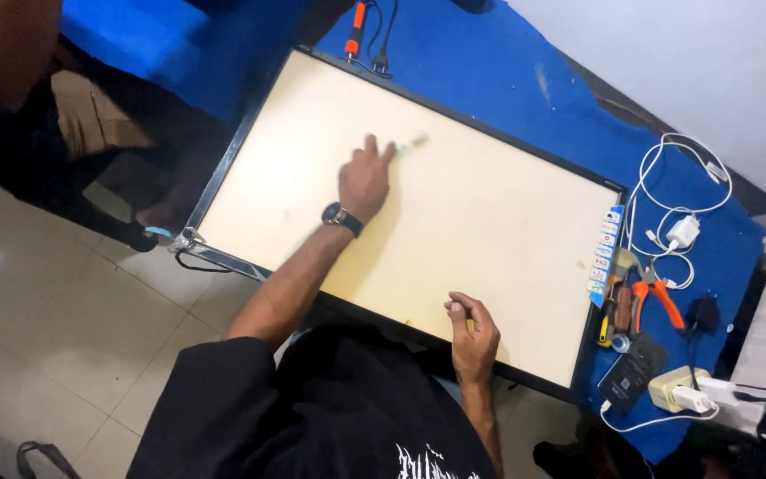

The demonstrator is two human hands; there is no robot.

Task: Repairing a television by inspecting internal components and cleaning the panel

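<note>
Left hand [363, 182] rests half-curled on the cream panel [489, 222], pinching a small blurred tool [410, 145] at one o'clock; right hand [472, 333], fist-curled, pinches the panel's six-o'clock edge.

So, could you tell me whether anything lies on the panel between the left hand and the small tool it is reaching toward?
Nothing visible does. The left hand rests on the pale panel, fingertips right beside the small blurred tool, with only bare panel surface between them. The right hand rests on the near edge, well apart.
</note>
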